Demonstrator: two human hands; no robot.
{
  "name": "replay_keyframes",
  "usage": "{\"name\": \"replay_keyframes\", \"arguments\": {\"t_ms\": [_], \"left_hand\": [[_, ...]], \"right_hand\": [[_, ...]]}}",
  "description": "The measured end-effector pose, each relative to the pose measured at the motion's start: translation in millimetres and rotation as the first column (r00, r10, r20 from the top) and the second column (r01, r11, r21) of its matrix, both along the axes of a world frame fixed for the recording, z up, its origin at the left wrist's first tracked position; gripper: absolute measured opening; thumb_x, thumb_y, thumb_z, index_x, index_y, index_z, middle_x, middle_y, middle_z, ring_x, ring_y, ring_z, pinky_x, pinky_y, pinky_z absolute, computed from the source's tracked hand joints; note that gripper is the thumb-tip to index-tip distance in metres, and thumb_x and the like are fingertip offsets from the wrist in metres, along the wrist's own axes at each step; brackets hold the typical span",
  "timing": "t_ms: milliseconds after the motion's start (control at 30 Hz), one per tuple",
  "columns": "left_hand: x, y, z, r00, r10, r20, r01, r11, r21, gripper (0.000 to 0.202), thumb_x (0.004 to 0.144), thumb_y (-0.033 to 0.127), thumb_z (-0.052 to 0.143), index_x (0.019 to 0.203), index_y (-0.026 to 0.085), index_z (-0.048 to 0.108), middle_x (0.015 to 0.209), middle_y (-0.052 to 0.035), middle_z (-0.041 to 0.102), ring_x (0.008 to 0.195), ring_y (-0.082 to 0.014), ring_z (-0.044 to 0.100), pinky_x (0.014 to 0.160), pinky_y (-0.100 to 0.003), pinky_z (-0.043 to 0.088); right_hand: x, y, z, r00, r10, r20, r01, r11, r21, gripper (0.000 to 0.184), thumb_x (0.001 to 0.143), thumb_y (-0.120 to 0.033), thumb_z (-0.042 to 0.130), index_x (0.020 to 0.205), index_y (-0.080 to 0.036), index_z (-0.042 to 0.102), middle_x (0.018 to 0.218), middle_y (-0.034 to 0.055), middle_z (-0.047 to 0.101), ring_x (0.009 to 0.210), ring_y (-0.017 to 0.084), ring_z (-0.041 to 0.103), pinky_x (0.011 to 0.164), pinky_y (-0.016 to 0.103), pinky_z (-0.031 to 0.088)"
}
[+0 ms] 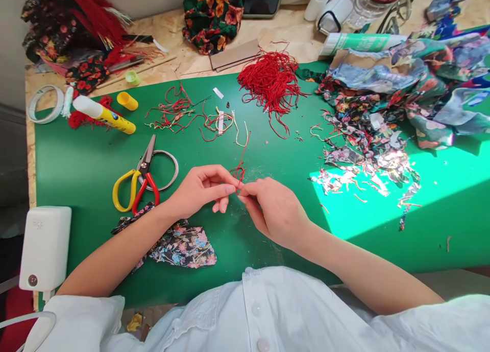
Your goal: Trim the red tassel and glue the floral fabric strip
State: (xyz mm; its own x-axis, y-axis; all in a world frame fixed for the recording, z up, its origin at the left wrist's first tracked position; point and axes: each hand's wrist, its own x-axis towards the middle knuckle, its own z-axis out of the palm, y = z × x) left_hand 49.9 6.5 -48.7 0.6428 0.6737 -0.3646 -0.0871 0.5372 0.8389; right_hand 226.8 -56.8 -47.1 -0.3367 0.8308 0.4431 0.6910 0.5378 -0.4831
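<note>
Near the middle of the green mat, my left hand (209, 187) and my right hand (276, 208) meet fingertip to fingertip. Between them runs a thin red cord (240, 170), looped just above the fingers with one end trailing up and away. Thumb and forefinger of each hand pinch it; the exact grip point is hidden by the fingers. Left of my left hand lie scissors (144, 168) with one yellow and one red handle, blades apart, over a coil of wire (174, 163). A dark floral cloth piece (189, 247) lies partly under my left forearm.
Behind my hands lie a red cord pile (270, 78) and loose cord scraps (176, 109). Floral fabric (383, 71) and shreds (363, 158) spread at the right. A glue stick (111, 118), tape roll (46, 104) and white power bank (46, 250) are on the left.
</note>
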Motion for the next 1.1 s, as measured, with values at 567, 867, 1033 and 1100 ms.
{"name": "replay_keyframes", "arguments": {"t_ms": [567,867,1033,1100], "left_hand": [[0.2,4.3,2.0,0.991,0.125,0.053,-0.118,0.985,-0.125,0.02,0.074,0.026,0.074,0.076,0.014,0.058,0.075,-0.0008,0.074,0.037,-0.0028,0.051,0.034,-0.014,0.035],[-0.5,5.3,0.8,0.987,0.159,0.039,-0.152,0.979,-0.135,0.023,0.073,0.029,0.075,0.078,0.016,0.057,0.073,0.0008,0.072,0.037,-0.0016,0.049,0.035,-0.014,0.034],[-0.3,5.9,1.3,0.987,0.155,0.03,-0.15,0.981,-0.123,0.024,0.072,0.03,0.075,0.077,0.016,0.056,0.074,0.0009,0.072,0.037,-0.0012,0.048,0.035,-0.014,0.033],[-0.3,5.9,1.4,0.987,0.155,0.037,-0.15,0.981,-0.126,0.024,0.073,0.029,0.075,0.077,0.016,0.056,0.074,0.0009,0.072,0.037,-0.0012,0.048,0.035,-0.013,0.033]], "right_hand": [[-2.7,-4.7,-4.8,0.984,0.123,0.127,-0.123,0.992,-0.013,0.02,0.091,-0.009,0.046,0.074,-0.018,0.051,0.06,-0.0016,0.052,0.061,0.011,0.039,0.057,0.026,0.029],[-6.0,-3.3,-4.6,0.954,0.231,0.189,-0.245,0.968,0.055,0.023,0.089,-0.009,0.048,0.068,-0.017,0.053,0.055,-0.0028,0.044,0.06,0.012,0.035,0.057,0.028,0.026],[-6.7,-3.9,-4.0,0.929,0.282,0.24,-0.299,0.954,0.036,0.028,0.09,-0.007,0.042,0.066,-0.018,0.051,0.054,-0.0025,0.042,0.061,0.013,0.035,0.058,0.028,0.026],[-6.6,-3.9,-3.6,0.923,0.297,0.244,-0.315,0.949,0.035,0.029,0.09,-0.006,0.041,0.065,-0.018,0.05,0.053,-0.0022,0.041,0.061,0.013,0.034,0.058,0.028,0.025]]}}
